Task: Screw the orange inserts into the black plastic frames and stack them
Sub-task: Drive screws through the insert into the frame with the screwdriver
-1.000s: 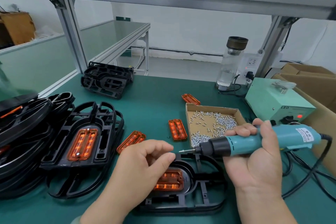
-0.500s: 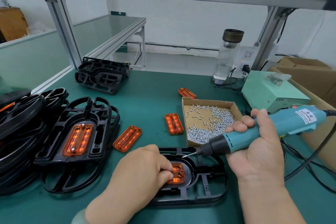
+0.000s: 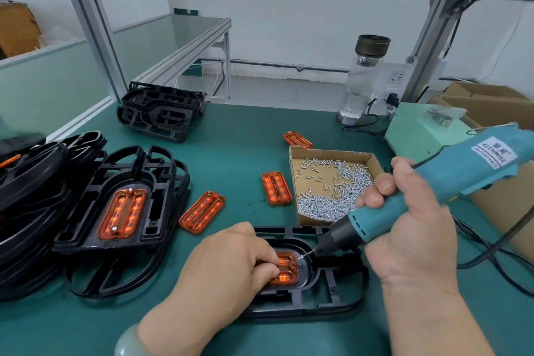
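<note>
Two hands, mine, work low over a dark green bench mat (image 3: 245, 153). My left hand (image 3: 231, 263) is curled, fingertips pinching and pressing down on an orange insert (image 3: 286, 267) that sits in the oval well of a black frame (image 3: 332, 298) lying flat on the mat right in front of me. My right hand (image 3: 410, 225) is wrapped tightly around a teal electric screwdriver (image 3: 433, 182), held tilted, with its thin bit pointing down and left so the tip sits just beside the insert's right end; I cannot tell whether it is touching. To my left is a stack of finished frames (image 3: 161, 211), the top one showing its own insert fixed in place. Three loose orange inserts (image 3: 202, 211) lie on the mat between that stack and a shallow cardboard tray (image 3: 292, 170), which holds a scatter of small silver screws (image 3: 326, 205) and sits just behind the frame I am working on. Farther back on the left is a pile of empty black frames (image 3: 161, 111). At the back right stand a glass bottle (image 3: 361, 87) and a pale green power box (image 3: 413, 130).
</note>
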A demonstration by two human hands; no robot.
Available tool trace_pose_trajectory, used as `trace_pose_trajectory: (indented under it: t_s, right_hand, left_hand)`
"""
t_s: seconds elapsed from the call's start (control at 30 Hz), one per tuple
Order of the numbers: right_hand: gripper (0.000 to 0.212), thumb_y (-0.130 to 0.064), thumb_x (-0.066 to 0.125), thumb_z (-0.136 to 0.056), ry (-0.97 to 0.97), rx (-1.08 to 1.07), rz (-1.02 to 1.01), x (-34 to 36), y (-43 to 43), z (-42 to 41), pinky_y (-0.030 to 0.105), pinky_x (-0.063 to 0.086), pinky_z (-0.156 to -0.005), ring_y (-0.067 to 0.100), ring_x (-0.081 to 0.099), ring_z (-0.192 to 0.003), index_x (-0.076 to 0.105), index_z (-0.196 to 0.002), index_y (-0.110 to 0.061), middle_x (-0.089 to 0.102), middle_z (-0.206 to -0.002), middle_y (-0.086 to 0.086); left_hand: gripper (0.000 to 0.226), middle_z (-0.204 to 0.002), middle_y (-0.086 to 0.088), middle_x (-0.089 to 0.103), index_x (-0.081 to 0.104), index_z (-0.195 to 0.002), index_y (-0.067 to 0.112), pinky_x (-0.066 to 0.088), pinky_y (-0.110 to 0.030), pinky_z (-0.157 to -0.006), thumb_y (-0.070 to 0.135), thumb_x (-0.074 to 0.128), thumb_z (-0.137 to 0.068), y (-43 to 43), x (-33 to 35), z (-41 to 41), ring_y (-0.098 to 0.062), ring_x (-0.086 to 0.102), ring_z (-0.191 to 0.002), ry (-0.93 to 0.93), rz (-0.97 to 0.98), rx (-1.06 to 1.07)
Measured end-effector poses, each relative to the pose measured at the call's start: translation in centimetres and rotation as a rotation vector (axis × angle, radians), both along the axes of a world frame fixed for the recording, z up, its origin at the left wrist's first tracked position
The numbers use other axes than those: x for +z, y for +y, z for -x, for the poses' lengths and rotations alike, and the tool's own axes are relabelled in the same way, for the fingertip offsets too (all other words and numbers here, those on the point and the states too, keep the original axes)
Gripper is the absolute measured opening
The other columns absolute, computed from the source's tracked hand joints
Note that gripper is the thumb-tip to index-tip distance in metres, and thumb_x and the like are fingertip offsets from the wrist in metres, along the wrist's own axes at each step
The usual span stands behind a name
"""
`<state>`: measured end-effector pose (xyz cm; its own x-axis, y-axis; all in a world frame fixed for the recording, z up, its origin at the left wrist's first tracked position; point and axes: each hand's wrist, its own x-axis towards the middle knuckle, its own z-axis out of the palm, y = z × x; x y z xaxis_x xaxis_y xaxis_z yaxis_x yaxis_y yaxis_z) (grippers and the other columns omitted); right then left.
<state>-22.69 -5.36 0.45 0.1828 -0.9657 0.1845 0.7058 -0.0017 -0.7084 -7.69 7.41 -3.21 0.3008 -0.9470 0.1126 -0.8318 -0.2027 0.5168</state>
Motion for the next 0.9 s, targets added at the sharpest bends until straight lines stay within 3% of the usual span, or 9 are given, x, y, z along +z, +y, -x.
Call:
trace_pose_trajectory:
  t_s: [0.43,0.9]
  right_hand:
    - [0.004,-0.021,0.063,-0.079,0.042,0.084,0.018,-0.1,0.4,-0.3,0.020,0.043,-0.050,0.010,0.047,-0.046,0.059,-0.078,-0.022,0.049,-0.058,-0.005]
    - [0.015,-0.015,0.058,-0.081,0.117,0.128,0.209,0.6,1.2,-0.9,0.021,0.042,-0.052,0.013,0.047,-0.047,0.067,-0.077,-0.027,0.048,-0.055,-0.003]
  left_hand:
    - [0.016,-0.087,0.017,0.052,0.067,-0.098,0.042,0.047,-0.031,-0.078,0.046,0.061,-0.084,0.0,0.0,0.1,-0.006,0.054,-0.086,0.006,0.004,0.003]
    - [0.020,-0.092,0.015,0.052,0.069,-0.102,0.037,0.040,-0.025,-0.085,0.043,0.058,-0.087,-0.2,0.3,0.4,-0.005,0.047,-0.096,-0.062,0.026,-0.031]
